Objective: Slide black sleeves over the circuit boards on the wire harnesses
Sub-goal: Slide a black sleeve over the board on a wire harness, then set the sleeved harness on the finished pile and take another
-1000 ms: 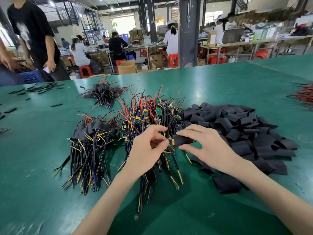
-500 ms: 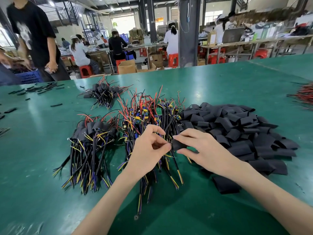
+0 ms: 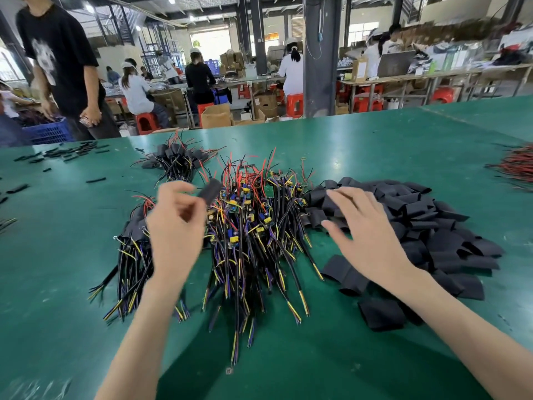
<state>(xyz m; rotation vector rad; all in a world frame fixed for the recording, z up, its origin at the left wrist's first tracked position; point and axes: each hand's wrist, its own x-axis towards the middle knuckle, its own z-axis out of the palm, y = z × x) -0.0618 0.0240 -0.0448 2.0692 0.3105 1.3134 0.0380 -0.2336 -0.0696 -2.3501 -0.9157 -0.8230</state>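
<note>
A pile of unsleeved wire harnesses (image 3: 253, 220) with small circuit boards lies mid-table. My left hand (image 3: 176, 226) is raised over its left side, blurred, pinching a black sleeve (image 3: 212, 191) at the fingertips; what is inside the sleeve cannot be made out. My right hand (image 3: 366, 235) hovers with spread fingers over the near edge of the heap of loose black sleeves (image 3: 432, 223) and holds nothing. A bundle of sleeved harnesses (image 3: 134, 229) lies partly behind my left hand. Another sleeved bundle (image 3: 176, 160) sits farther back.
The green table (image 3: 288, 356) stretches wide. Short black tubing pieces (image 3: 66, 153) are scattered at the far left. Red wires (image 3: 516, 166) lie at the right edge. A person in a black shirt (image 3: 63, 59) stands beyond the table by a blue crate (image 3: 46, 131).
My hands have parted. The left hand rose up and to the left with the sleeve in its fingertips. The right hand let go and moved right over the sleeve heap.
</note>
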